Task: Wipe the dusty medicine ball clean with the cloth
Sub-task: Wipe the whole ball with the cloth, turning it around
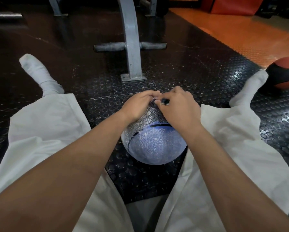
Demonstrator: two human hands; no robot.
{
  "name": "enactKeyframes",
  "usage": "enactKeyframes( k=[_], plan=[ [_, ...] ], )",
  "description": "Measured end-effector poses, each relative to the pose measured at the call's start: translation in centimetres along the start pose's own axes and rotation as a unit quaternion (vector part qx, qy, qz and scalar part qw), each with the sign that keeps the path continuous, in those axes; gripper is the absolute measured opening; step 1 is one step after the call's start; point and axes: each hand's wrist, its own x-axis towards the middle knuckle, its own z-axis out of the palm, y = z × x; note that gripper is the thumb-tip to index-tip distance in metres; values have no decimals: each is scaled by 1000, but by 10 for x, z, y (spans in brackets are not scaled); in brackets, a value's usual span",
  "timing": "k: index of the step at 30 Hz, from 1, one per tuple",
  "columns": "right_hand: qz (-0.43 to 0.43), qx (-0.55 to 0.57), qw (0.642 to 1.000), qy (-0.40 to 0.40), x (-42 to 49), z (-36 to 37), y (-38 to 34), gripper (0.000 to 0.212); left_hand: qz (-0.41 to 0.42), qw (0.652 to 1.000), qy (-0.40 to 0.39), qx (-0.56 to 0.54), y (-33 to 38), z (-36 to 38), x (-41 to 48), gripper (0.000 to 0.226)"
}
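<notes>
Black rubber floor (190, 77) with raised round studs — the medicine ball (155, 144) sits on it between my spread legs.
Its skin is finely pebbled, blue-grey under a pale dusty film, with dark curved seams. At its far top my left hand (138, 104) and right hand (179, 108) meet, fingers curled, pinching a small dark bunch of cloth (154, 103) against the ball. A red-and-black ball (284, 72) lies at the right by my white sock (251, 87) — its white lettering is cut off, unreadable. A grey painted metal post (132, 47) stands ahead.
</notes>
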Motion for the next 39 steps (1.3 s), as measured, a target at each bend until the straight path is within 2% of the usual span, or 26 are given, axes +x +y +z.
enactKeyframes(
  k=[6,11,15,21,27,31,39],
  plan=[
    [-105,-6,994,2,-49,1,-6,18,-44,997,62,-8,-14,-3,4,35],
    [-46,-16,999,5,-14,4,-16,18,-38,997,34,-50,-15,-4,0,32],
    [1,-24,1000,-8,6,4,-24,22,-33,997,50,-38,-14,-1,-4,34],
    [-59,-62,996,-21,-38,-1,-24,22,-61,995,70,-28,-8,-3,-5,35],
    [-10,-86,996,35,-9,1,-27,26,-39,997,72,-15,-2,1,-14,37],
    [-12,-82,996,13,6,3,-28,27,-26,996,84,-3,-9,0,-15,37],
    [-40,-31,999,-11,-37,-2,-15,17,-59,995,85,8,-5,-2,-7,38]
  ],
)
